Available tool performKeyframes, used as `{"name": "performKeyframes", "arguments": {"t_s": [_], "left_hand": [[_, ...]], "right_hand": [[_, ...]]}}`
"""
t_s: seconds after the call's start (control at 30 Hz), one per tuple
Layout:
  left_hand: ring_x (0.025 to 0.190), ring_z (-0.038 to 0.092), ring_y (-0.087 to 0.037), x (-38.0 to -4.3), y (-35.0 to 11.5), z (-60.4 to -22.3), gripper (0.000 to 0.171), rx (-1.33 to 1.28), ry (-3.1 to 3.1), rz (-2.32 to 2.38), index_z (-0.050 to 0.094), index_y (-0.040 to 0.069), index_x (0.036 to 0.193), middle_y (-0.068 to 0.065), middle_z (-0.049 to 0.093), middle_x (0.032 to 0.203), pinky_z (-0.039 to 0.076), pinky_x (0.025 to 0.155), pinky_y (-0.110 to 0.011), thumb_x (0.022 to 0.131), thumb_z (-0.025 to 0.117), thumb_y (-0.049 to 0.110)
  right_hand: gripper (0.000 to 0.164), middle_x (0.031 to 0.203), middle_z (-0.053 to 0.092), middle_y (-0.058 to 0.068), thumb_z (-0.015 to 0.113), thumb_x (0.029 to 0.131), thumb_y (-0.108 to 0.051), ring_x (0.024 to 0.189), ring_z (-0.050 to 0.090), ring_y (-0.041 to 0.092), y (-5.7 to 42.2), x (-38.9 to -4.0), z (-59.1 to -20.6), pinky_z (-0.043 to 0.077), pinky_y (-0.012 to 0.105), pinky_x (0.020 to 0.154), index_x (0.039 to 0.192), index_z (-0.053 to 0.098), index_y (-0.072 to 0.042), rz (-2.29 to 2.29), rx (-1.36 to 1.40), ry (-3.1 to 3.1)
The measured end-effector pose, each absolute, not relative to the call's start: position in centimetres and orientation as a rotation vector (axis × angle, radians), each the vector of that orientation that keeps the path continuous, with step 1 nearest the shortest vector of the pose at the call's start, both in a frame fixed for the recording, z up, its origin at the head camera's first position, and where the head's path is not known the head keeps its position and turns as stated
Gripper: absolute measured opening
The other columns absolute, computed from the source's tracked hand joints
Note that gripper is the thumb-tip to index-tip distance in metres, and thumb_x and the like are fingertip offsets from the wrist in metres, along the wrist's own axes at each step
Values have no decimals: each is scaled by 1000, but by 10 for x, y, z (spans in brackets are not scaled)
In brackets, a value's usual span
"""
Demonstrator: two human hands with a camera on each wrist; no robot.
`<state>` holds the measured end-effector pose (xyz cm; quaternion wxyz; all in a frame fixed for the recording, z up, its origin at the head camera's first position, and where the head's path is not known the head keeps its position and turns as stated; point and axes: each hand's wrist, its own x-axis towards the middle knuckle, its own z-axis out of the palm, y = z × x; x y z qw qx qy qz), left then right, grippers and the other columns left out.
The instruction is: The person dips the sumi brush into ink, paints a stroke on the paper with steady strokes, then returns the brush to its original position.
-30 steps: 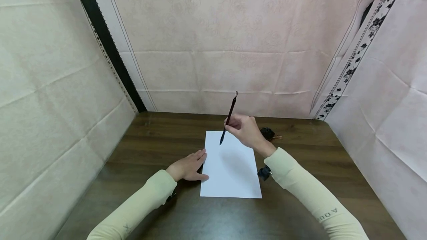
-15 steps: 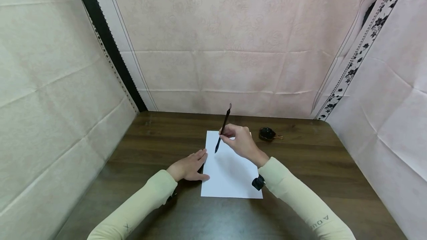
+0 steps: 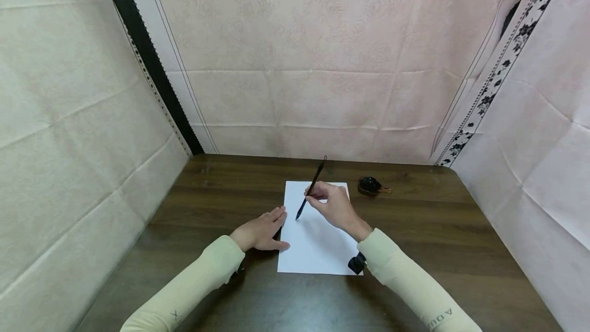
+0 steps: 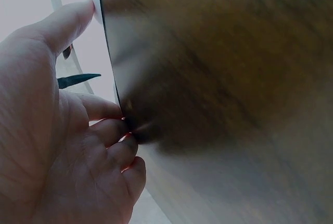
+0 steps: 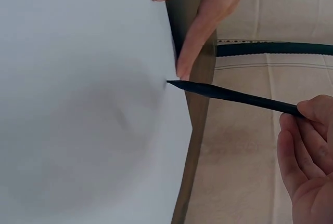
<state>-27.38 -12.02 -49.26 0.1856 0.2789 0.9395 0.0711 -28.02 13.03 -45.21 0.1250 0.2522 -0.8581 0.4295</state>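
Right hand (image 3: 335,206) pinches the dark brush (image 3: 316,177), tip pointing down at the paper's (image 3: 318,255) left half! Left hand (image 3: 260,229), fingers extended, rests at the sheet's left edge on the wooden surface (image 3: 221,188).

A brown wood-grain table (image 3: 230,188) bears a white paper sheet (image 3: 318,242) and a small black object (image 3: 369,185).

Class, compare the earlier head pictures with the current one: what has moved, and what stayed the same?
The right hand has brought the brush toward the person and slightly left over the paper, uncovering the black item. Nothing was picked up or released. The left hand stayed at the paper's left edge.
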Motion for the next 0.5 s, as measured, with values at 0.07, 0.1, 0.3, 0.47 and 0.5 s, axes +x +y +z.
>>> {"name": "performKeyframes", "arguments": {"t_s": [0.07, 0.1, 0.3, 0.47, 0.5], "left_hand": [[167, 17, -28, -274, -120, -493, 97, 786, 2646, 202, 26, 4, 167, -12, 17, 179, 24, 134, -45, 99, 63, 62], [167, 17, -28, -274, -120, -493, 97, 786, 2645, 203, 26, 4, 167, -12, 17, 179, 24, 134, -45, 99, 63, 62], [167, 17, -28, -275, -121, -493, 97, 803, 2646, 202, 25, 4, 167, -12, 17, 179, 24, 134, -45, 100, 61, 63], [166, 18, -28, -275, -121, -494, 97, 808, 2653, 195, 26, 4, 167, -12, 18, 178, 25, 134, -45, 100, 61, 63], [166, 18, -27, -275, -121, -494, 97, 806, 2653, 192, 26, 4, 167, -12, 17, 179, 25, 134, -45, 100, 61, 64]], "right_hand": [[15, 106, 82, 5, 77, 97, -10, 96, 80, 18, 131, -280, -455, 65, 37, 90, 111, 77, -8, 1255, 735, -2503], [15, 106, 82, 5, 77, 97, -9, 96, 80, 19, 132, -280, -456, 65, 37, 90, 112, 77, -7, 1261, 733, -2505], [17, 107, 82, 5, 78, 96, -8, 96, 79, 19, 136, -280, -460, 65, 38, 91, 112, 77, -8, 1285, 685, -2514], [17, 107, 82, 6, 78, 95, -7, 96, 79, 20, 140, -281, -461, 65, 39, 91, 112, 77, -9, 1270, 677, -2511], [17, 107, 82, 6, 78, 95, -7, 96, 79, 21, 141, -281, -461, 65, 39, 91, 112, 77, -8, 1265, 677, -2513]]}}
